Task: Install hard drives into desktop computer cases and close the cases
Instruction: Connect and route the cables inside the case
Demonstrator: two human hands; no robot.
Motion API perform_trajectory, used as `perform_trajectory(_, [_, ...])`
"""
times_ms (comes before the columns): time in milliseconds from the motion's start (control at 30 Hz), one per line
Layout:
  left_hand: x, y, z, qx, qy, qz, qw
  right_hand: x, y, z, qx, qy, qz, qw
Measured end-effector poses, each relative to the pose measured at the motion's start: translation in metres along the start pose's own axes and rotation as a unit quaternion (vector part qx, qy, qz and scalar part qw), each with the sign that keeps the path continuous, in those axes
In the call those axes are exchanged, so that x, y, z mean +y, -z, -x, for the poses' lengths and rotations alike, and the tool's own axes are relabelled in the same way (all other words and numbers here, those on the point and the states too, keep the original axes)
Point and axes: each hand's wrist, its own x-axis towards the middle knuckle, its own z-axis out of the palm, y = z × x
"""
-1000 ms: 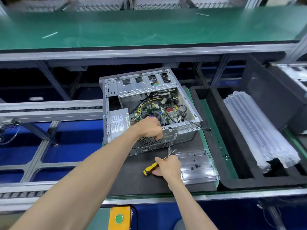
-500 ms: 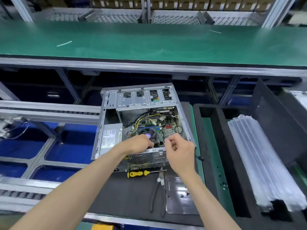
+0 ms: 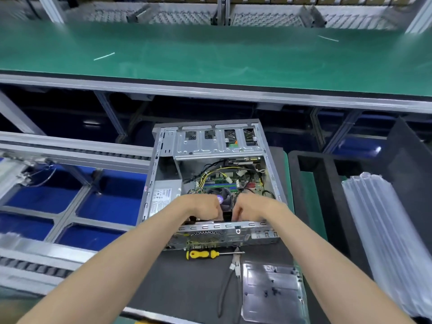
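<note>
**Case wide open, both hands deep inside**

Left hand (image 3: 205,206) curls down inside the computer case (image 3: 217,183) at the mat's far edge; its grasp is hidden. Right hand (image 3: 251,208) likewise. Near edge: screwdriver (image 3: 203,254), pliers (image 3: 235,274) idle. No hard drive visible; closing remains.

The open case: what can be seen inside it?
Inside the case: motherboard, cables, fan, power supply. The left hand and right hand cover what they work on.
</note>
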Motion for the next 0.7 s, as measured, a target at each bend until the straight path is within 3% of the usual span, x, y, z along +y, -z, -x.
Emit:
perform_trajectory(67, [0.000, -0.002, -0.003, -0.053, -0.025, -0.024, 0.998, 0.001, -0.002, -0.004, -0.053, 0.010, 0.018, 0.998])
perform_trajectory(167, [-0.005, -0.007, -0.010, -0.065, -0.045, -0.031, 0.996, 0.001, -0.005, -0.008, -0.103, 0.022, 0.049, 0.993])
perform_trajectory(533, [-0.015, -0.013, -0.023, -0.043, -0.051, 0.063, 0.996, 0.001, -0.011, -0.024, -0.019, 0.006, 0.024, 1.000])
perform_trajectory(700, [-0.013, -0.015, -0.024, -0.032, -0.052, 0.087, 0.994, 0.002, -0.010, -0.025, -0.058, 0.014, 0.068, 0.996])
